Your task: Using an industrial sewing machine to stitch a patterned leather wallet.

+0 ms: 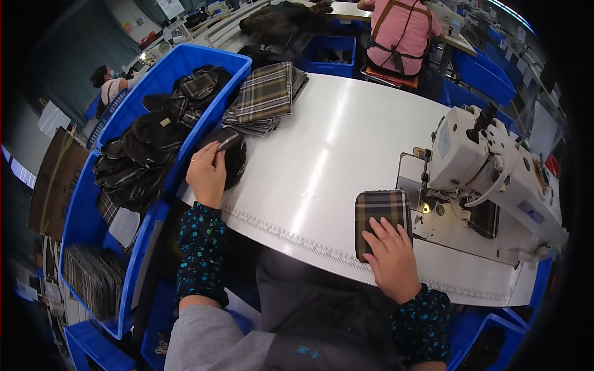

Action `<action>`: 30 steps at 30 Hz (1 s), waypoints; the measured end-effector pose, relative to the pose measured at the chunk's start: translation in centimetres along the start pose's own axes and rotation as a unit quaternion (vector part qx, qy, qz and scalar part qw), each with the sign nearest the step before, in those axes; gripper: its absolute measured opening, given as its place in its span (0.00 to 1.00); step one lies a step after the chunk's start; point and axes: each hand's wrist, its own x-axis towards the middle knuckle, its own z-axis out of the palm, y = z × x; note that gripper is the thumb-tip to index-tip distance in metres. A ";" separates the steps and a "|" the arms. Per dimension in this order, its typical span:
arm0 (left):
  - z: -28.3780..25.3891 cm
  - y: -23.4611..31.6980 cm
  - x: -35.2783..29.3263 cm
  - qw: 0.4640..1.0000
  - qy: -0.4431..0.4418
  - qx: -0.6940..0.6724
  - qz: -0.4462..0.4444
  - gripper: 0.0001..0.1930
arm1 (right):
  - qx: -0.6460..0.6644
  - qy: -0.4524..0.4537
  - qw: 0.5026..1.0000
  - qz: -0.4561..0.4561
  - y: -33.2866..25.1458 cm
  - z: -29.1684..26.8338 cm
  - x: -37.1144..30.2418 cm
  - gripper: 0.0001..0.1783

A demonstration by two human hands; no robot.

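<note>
At the table's left edge, my left hand point(207, 176) has its fingers closed on a dark fabric piece point(234, 162), which bends over near the blue bin's side. My right hand point(393, 255) lies flat, fingers stretched out, on a brown, black and white plaid fabric panel point(378, 207) with rounded corners. That panel rests on the white table just left of the sewing machine point(476, 161). Another plaid piece point(485, 218) shows under the machine's arm. Beyond my left hand stands a stack of plaid panels point(266, 93).
A long blue bin point(238, 60) on the left holds crumpled dark fabric pieces point(145, 139) and a row of plaid panels point(96, 281). A measuring scale point(297, 238) runs along the table's near edge. A person in pink point(402, 34) sits beyond the table.
</note>
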 end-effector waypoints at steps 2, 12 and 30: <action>-1.3 -1.2 1.6 0.995 0.084 -0.043 -0.031 0.07 | 0.006 -0.001 1.000 -0.001 0.1 0.0 -0.1 0.22; -9.2 3.7 3.9 0.943 0.101 -0.307 0.084 0.19 | 0.022 0.054 0.998 -0.013 -0.5 -1.2 -0.6 0.19; -9.1 18.7 -4.2 0.337 -0.673 -0.645 0.134 0.12 | 0.745 -0.230 0.609 0.142 -3.2 -1.5 -4.6 0.18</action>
